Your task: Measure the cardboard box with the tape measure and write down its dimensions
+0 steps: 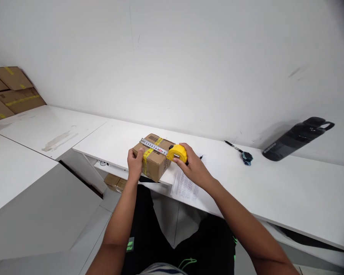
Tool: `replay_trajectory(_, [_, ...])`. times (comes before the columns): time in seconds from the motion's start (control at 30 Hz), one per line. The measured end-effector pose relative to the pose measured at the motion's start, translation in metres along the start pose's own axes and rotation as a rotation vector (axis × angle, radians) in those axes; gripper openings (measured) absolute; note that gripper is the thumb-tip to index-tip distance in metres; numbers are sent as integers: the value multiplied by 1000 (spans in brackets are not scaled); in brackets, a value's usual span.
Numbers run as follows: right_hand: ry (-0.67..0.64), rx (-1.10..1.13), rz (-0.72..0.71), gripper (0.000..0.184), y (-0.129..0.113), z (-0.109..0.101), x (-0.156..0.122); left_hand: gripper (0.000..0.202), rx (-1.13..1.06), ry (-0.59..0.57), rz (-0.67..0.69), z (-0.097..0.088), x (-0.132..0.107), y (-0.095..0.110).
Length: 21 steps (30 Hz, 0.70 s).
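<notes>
A small brown cardboard box (163, 168) with yellow tape sits tilted at the front edge of the white desk. My left hand (135, 166) grips its left end, thumb on the top and the other fingers mostly hidden behind the side. In my right hand (197, 171) is a yellow tape measure (177, 153), held at the box's right end. Its pulled-out blade (154, 147) lies across the box top, numbers facing up, with the tip near the far left edge. Under my right forearm lies a sheet of handwritten paper (186, 189). The dark tip of a pen (201, 157) shows just beyond that hand.
A black water bottle (292, 139) is on the desk (275, 187) at right, by the wall. Left of it lie a black pen-like stick (231, 145) and a small dark blue object (247, 157). Cardboard boxes (20, 97) are stacked far left; smaller ones (113, 182) sit below the desk.
</notes>
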State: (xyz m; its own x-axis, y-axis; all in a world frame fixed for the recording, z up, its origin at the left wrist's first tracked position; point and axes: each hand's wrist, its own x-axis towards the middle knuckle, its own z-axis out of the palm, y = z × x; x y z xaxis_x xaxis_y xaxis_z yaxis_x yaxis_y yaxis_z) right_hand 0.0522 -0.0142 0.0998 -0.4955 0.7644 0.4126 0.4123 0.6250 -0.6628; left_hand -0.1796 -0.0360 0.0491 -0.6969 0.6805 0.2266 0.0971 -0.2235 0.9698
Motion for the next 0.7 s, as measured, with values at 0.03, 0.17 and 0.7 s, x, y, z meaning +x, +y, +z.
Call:
replay_trajectory(0.03, [-1,2,-1,49,1,1,0,29,-3,-2,4,0,0,0])
replay_trajectory(0.17, [21,3,3,51,4,5,-3,29,-26,-9,0,-1,0,0])
replay_trajectory(0.7, [-2,-51,-84,56,-12,33,55,33,8,4,-2,-6,3,-9])
